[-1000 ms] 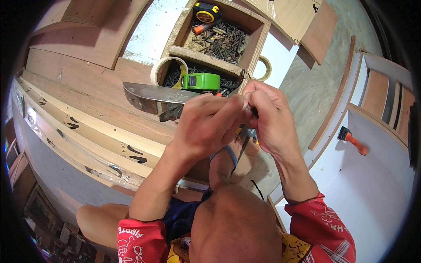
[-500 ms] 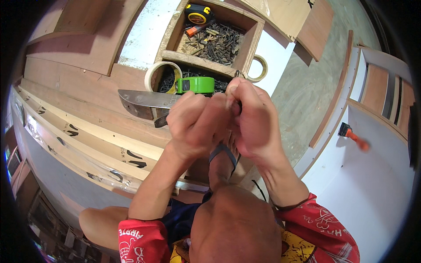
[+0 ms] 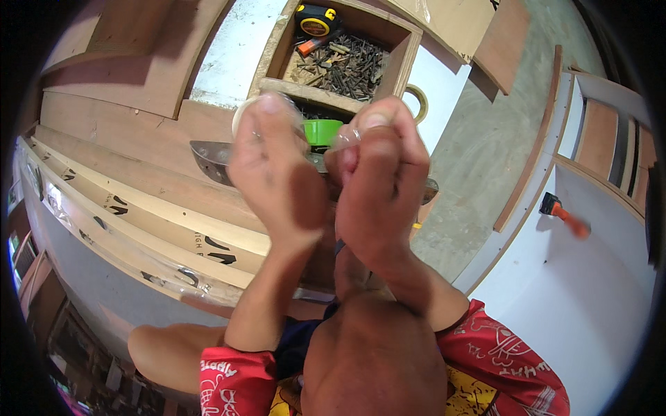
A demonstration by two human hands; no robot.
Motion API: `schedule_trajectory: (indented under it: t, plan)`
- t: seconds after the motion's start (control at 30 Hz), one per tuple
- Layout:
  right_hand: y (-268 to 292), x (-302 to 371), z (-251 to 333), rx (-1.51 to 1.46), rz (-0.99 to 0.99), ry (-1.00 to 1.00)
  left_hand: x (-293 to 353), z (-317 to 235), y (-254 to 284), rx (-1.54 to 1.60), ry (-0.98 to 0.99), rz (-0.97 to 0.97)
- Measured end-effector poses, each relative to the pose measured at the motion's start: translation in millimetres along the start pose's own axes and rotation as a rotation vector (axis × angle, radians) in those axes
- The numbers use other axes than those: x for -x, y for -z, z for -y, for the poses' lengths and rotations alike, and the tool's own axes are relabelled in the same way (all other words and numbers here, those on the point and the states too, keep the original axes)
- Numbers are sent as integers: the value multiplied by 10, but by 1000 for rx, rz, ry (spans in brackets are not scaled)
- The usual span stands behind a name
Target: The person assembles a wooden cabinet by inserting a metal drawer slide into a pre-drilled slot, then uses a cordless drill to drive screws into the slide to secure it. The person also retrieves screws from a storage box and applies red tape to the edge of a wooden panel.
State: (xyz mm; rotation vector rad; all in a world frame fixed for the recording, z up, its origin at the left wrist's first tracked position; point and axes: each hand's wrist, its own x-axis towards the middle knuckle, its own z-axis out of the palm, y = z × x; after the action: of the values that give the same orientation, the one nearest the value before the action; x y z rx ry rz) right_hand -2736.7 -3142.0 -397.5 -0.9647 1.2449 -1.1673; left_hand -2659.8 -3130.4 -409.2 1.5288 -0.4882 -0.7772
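My right hand (image 3: pixel 381 170) is closed, pinching a crinkled piece of clear plastic film (image 3: pixel 345 141) between thumb and fingers. A short gap to its left, my left hand (image 3: pixel 277 166) is also closed, its fingers bent together; what they grip is unclear, though something shiny and see-through shows by the fingertips. Beyond the hands lies a green roll of tape (image 3: pixel 322 132), partly covered. A pale tape roll (image 3: pixel 238 122) peeks out behind my left hand. Beneath that hand, a broad metal blade (image 3: pixel 210 161) points left, the rest of it hidden.
A wooden box (image 3: pixel 316 93) ahead holds many loose nails (image 3: pixel 347 69), a black-and-yellow tape measure (image 3: pixel 316 21) and an orange object (image 3: pixel 312 46). Another tape roll (image 3: pixel 420 102) lies right of it. Long boards (image 3: pixel 159 225) run at left. An orange-handled tool (image 3: pixel 565 213) rests on a white panel (image 3: pixel 583 291).
My hands were together in front of the blade; they have come apart, left hand up and leftward, right hand slightly right. Clear film now shows at my right fingers.
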Motion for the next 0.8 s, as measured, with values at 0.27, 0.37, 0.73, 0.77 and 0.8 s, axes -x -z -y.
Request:
schedule_trajectory:
  t: [0.27, 0.37, 0.73, 0.77, 0.8]
  plan:
    - [448, -828, 130, 833, 238, 329, -485, 74, 358, 223, 309, 333]
    - [572, -1166, -45, 1079, 316, 475, -492, 135, 331, 196, 337, 365]
    - [255, -839, -54, 150, 626, -178, -448, -50, 324, -147, 199, 533]
    - [264, -810, -18, 144, 594, -153, -440, -77, 315, -154, 153, 535]
    - [275, -783, 15, 137, 562, -129, -435, -101, 315, -160, 108, 536]
